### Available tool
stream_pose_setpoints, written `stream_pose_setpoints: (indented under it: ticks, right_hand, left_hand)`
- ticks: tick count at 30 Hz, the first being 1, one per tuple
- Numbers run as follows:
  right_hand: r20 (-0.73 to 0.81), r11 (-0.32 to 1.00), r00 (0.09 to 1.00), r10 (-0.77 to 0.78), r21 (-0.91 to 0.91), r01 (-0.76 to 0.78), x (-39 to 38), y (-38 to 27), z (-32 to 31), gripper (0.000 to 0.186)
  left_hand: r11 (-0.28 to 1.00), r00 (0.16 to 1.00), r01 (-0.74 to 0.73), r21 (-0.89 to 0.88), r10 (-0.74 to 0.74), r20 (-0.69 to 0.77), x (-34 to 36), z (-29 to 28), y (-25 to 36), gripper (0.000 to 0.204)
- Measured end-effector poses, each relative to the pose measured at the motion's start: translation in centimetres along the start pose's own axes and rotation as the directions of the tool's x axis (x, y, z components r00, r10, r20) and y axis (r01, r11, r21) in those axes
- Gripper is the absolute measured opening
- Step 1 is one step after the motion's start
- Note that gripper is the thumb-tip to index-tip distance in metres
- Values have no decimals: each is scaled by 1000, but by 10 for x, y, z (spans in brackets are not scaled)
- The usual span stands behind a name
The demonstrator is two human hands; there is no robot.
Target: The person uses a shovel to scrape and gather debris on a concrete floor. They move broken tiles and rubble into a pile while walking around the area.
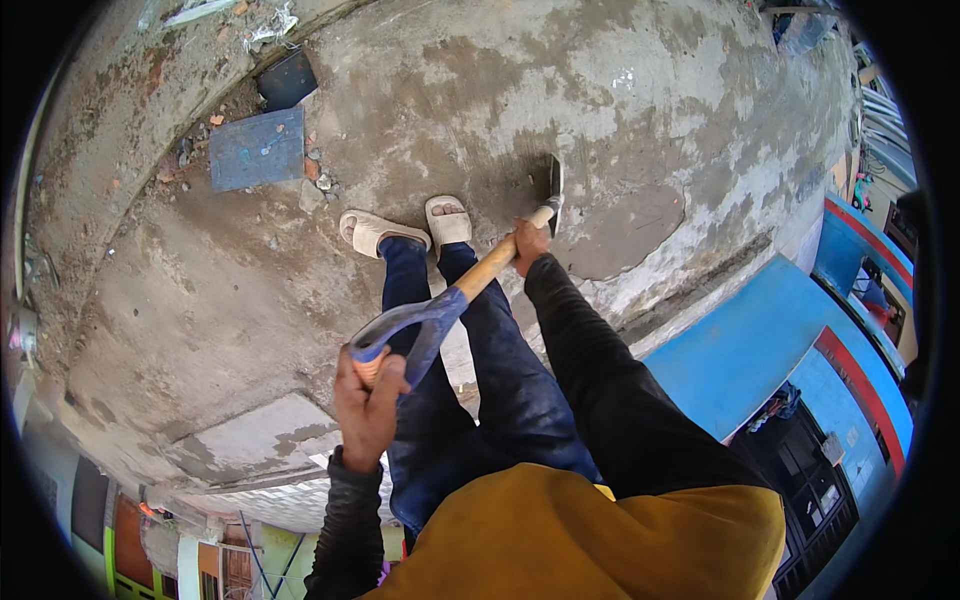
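A shovel point(492, 264) with a wooden shaft and a blue D-shaped handle slants across in front of my legs. My left hand point(368, 408) is closed round the orange-brown grip at the handle's end. Lower on the shaft, close to the blade, my right hand point(531, 246) wraps round the wood. The shovel's metal blade point(557, 195) is seen nearly edge-on, at the ground to the right of my feet. Whether it carries anything cannot be made out. Beside it spreads a darker, wet-looking patch point(625, 230) on the concrete.
My feet, in beige sandals point(372, 232), stand on rough, blotchy concrete. A blue-grey board point(257, 150) and a dark square piece point(286, 80) lie at the upper left among rubble. Houses with a blue roof point(735, 345) border the right side.
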State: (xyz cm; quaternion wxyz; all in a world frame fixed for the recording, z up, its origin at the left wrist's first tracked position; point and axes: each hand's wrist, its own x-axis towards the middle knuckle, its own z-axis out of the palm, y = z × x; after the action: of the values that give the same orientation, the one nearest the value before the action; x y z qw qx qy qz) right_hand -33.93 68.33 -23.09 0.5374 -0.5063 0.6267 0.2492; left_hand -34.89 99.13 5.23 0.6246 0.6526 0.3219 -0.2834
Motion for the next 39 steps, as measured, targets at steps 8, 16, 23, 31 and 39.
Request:
stream_pose_setpoints:
  ticks: [8, 16, 23, 31, 39]
  right_hand:
    - [168, 942, 986, 7, 331, -63, -137, 14, 101, 51]
    - [-358, 941, 920, 158, 336, -31, 49, 32, -155, 37]
    - [-282, 964, 954, 106, 264, -29, 52, 47, -134, 50]
    - [-58, 916, 994, 95, 395, -64, -94, 12, 81, 30]
    - [470, 891, 883, 17, 394, -226, -237, 31, 201, 40]
  left_hand:
    - [911, 892, -342, 229, 392, -227, -70, -93, 81, 36]
    - [997, 858, -72, 41, 40, 512, -2, 113, -16, 34]
    - [978, 848, -152, 140, 57, 527, -10, 106, -13, 34]
    - [967, 984, -176, 187, 180, -7, -40, -46, 48, 23]
    - [827, 811, -354, 437, 504, -298, -115, -158, 125, 36]
